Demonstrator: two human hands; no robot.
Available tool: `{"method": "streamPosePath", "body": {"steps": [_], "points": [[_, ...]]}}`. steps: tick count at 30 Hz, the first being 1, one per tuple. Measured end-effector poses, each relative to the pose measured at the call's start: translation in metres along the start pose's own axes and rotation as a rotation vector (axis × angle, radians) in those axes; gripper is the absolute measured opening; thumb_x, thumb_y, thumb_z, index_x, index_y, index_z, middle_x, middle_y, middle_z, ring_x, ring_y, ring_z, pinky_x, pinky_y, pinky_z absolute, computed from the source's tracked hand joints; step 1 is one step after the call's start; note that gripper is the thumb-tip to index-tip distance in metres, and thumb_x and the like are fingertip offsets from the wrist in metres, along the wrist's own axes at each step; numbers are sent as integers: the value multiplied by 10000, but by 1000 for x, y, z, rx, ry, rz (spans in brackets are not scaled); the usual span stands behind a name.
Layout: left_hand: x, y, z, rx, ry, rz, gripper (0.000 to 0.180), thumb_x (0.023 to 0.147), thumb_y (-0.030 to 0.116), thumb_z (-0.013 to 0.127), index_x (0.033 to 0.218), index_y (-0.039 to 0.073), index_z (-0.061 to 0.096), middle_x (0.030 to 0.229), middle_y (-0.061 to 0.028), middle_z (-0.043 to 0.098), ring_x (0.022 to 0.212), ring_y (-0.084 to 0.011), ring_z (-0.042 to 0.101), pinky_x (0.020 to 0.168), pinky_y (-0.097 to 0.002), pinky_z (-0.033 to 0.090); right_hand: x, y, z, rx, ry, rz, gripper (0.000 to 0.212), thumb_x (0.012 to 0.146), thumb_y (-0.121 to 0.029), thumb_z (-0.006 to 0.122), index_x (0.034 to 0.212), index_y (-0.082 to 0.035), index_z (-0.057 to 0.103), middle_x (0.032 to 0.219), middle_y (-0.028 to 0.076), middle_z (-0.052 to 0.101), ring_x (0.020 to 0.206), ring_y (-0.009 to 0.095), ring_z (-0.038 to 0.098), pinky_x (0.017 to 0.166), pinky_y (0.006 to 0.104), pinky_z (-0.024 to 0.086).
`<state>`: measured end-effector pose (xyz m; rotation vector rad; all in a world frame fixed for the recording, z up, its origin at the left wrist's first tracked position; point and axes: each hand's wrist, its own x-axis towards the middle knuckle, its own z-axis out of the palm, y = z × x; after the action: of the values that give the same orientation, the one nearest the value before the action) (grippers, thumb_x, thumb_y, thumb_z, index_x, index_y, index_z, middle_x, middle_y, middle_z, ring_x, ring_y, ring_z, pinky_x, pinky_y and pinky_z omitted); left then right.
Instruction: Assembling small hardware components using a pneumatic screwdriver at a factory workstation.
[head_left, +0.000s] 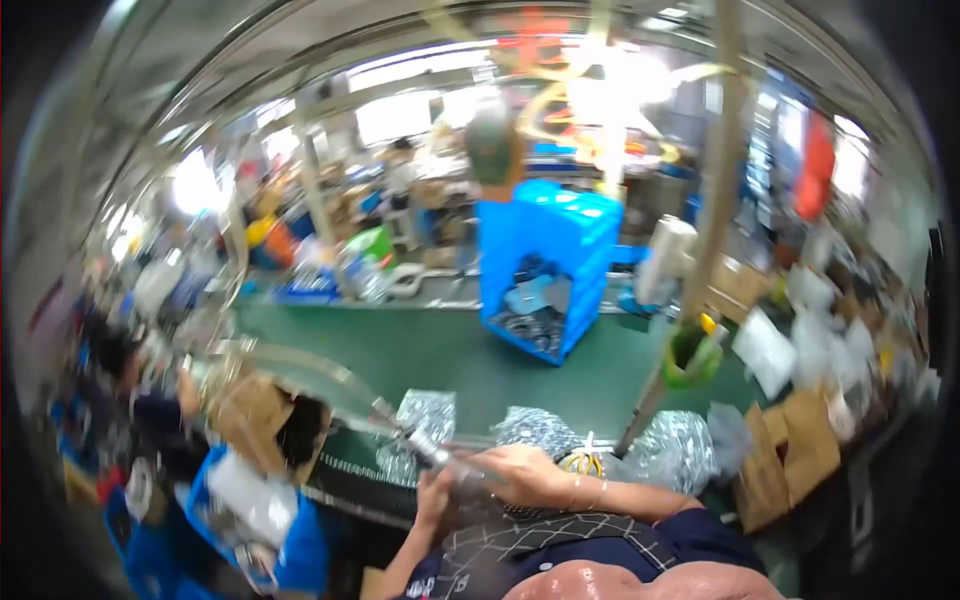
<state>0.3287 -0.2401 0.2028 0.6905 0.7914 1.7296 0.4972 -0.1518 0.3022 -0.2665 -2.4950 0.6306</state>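
Note:
Close to my body, my left hand is closed just under a silver cylindrical air tool, which hangs on a clear hose. What it grips is hidden. My right hand reaches across from the right, its fingertips smeared by motion. They lie over a blurred, see-through thing between the two hands, whose kind I cannot make out. Past the hands, clear plastic bags of small parts rest along the bench's near edge. Yellowish rings show beside my right wrist.
A blue bin with dark parts lies on its side on the green bench. Right of centre rises a pole carrying a green holder. Cardboard boxes stand at right; another carton and a blue crate at left, near a co-worker.

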Motion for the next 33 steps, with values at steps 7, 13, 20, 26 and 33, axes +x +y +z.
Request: {"method": "streamPosePath", "body": {"steps": [7,13,20,26,33], "points": [[12,-1,2,39,99,81,481,858,183,622,1271,31,427,1051,-94,607,909,-202,621,793,-337,515,-18,13,0,-59,-260,-21,318,801,-167,639,1113,-113,611,915,114,639,820,307,626,674,392,514],[21,-3,-2,45,46,146,445,846,133,642,1234,32,450,1005,-82,607,878,-178,613,782,-311,496,-31,7,-9,-65,-185,-69,203,795,-176,626,980,-96,645,832,102,652,754,284,640,655,377,518],[10,2,-18,152,1,187,476,815,197,693,1220,36,500,1008,-51,603,899,-167,614,804,-313,499,-25,14,-5,-108,-245,-83,195,788,-155,646,972,-94,659,866,91,663,765,279,645,686,358,524],[14,22,-23,245,-147,140,461,832,82,644,1248,18,457,1012,-55,597,868,-145,604,788,-288,487,-4,37,22,69,-44,62,376,773,-127,676,1134,-93,578,942,112,652,844,275,648,740,354,528],[58,38,-52,259,-184,147,483,833,75,644,1274,24,454,1066,-45,588,926,-126,598,848,-289,474,37,55,70,434,-330,287,808,744,-65,733,1405,-36,270,1112,150,597,1051,239,598,835,344,513]]}}
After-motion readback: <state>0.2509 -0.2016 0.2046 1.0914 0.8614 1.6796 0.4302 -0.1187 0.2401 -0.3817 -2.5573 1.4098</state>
